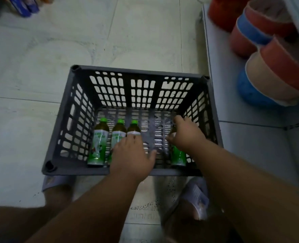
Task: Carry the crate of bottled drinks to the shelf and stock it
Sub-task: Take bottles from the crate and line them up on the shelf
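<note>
1. My right hand grips one bottle at the crate's 4 o'clock.
2. My left hand lies spread over the third of three bottles at 8 o'clock.
3. Four bottles in all; the crate sits on the floor.

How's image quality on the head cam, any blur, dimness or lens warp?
Head view: dim and underexposed, no glare. Fisheye warp bows the crate rim and floor tile lines. The stacked basins at the right edge are smeared. Bottle labels are too soft to read. Left hand and right hand are slightly soft-edged.
</note>
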Demonstrator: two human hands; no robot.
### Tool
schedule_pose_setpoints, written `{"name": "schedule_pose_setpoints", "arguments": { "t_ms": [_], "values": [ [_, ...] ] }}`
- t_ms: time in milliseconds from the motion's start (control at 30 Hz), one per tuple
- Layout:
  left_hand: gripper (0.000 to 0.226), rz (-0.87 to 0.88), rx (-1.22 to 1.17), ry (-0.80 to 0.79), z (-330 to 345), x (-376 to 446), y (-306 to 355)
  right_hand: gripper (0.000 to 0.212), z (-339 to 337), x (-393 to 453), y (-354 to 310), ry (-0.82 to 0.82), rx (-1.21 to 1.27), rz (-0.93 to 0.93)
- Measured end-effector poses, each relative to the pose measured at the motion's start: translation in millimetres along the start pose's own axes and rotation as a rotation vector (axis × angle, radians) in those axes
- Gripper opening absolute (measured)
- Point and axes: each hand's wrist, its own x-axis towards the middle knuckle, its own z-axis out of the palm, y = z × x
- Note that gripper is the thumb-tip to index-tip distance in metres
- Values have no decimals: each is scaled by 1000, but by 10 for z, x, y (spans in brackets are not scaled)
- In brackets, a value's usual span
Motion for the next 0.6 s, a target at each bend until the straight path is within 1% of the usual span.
{"name": "schedule_pose_setpoints", "arguments": {
  "t_ms": [33,100,167,200,267,300,367,400,467,533,567,600],
  "values": [
    [65,-7,-5,11,36,20,0,66,64,97,60,-26,-4,35],
    [73,-7,-7,24,52,47,-4,74,193,276,167,-109,-19,119],
    [74,9,9,40,36,44,11,78,344,499,217,-181,6,228],
    [74,15,17,43,33,44,19,74,422,615,230,-208,47,285],
    [74,16,28,29,38,61,23,56,665,903,319,-263,75,372],
    [74,17,34,23,49,78,17,51,802,1046,376,-308,76,400],
    [73,20,45,6,64,102,14,55,939,1168,397,-364,81,460],
    [72,22,54,0,73,110,9,54,934,1172,364,-356,63,478],
    [72,24,66,-11,80,114,6,42,894,1165,350,-327,-11,455],
    [71,25,62,-16,78,110,2,36,900,1208,414,-265,-2,448],
    [70,24,61,-15,76,116,1,39,940,1236,445,-220,26,450],
    [71,24,61,-18,75,122,1,50,992,1240,454,-173,90,470]
  ]
}}
